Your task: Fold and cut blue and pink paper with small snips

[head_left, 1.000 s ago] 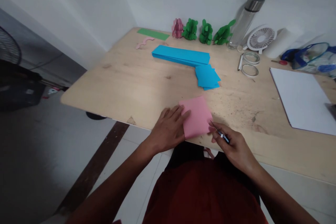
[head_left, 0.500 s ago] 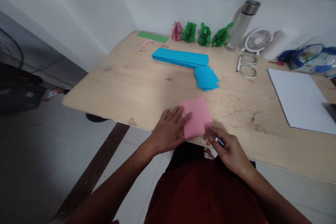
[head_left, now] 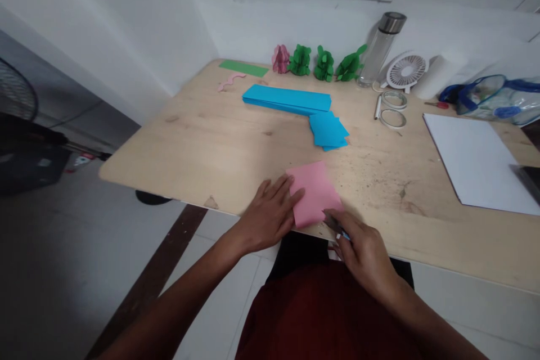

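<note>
A square of pink paper (head_left: 313, 191) lies at the table's front edge. On its left side my left hand (head_left: 270, 214) rests flat, fingers stretched out and thumb over the paper. My right hand (head_left: 363, 242) is closed around a utility knife (head_left: 334, 224) with a grey blade and a bit of blue on its handle. The blade's tip is at the paper's lower right edge; whether it is cutting into it I cannot tell. Beyond the pink square lie some blue paper squares (head_left: 328, 130) and a stack of long blue strips (head_left: 287, 99).
Along the wall stand green paper cutouts (head_left: 300, 61), a pink cutout (head_left: 280, 59), a bottle (head_left: 378, 50) and a small fan (head_left: 405, 70). Tape rolls (head_left: 393, 118), red-handled scissors (head_left: 442, 105), a plastic pouch (head_left: 485, 95) and a white board (head_left: 476, 160) are to the right. A green strip (head_left: 243, 68) lies back left.
My right hand has turned the knife, so its blade shows broader and its tip sits lower and farther left on the pink paper. My left hand stays on the paper. The view has tilted slightly up.
</note>
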Tool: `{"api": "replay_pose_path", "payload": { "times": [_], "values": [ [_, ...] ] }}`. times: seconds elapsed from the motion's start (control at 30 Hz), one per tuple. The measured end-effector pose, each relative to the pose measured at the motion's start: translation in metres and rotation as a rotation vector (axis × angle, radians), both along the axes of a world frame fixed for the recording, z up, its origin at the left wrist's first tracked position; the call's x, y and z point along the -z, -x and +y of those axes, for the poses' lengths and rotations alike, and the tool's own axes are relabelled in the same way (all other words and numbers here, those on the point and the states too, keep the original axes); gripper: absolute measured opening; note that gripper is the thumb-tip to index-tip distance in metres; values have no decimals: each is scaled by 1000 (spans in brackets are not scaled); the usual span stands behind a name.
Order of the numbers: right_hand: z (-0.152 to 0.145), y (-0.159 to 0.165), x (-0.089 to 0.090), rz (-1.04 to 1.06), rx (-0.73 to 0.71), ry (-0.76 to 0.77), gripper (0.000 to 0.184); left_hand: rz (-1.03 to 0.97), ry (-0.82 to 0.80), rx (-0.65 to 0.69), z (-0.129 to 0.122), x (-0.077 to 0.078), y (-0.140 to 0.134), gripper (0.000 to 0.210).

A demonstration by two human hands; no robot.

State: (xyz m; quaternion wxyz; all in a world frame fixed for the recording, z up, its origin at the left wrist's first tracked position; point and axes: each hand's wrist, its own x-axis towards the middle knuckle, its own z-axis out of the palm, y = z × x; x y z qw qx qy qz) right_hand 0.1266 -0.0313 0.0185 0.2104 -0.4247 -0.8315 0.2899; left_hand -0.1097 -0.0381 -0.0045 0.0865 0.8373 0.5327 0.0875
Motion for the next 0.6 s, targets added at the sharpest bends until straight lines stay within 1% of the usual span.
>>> {"api": "replay_pose_path", "payload": {
  "times": [0.1,0.13,0.2,0.27,0.37,0.6],
  "values": [
    [1,15,-2,-95,-106,-233,41,25,20,16,1,-2,1,55],
    [1,20,-1,-116,-152,-291,38,34,26,20,1,-4,1,55],
    [2,32,0,-153,-239,-355,31,44,34,35,1,-5,2,55],
    [2,41,3,-169,-304,-387,26,34,30,50,2,-6,4,55],
    [3,46,6,-169,-365,-411,26,2,8,62,2,-4,7,55],
    [1,43,9,-180,-371,-410,31,4,5,67,5,5,12,58]
  ]
}}
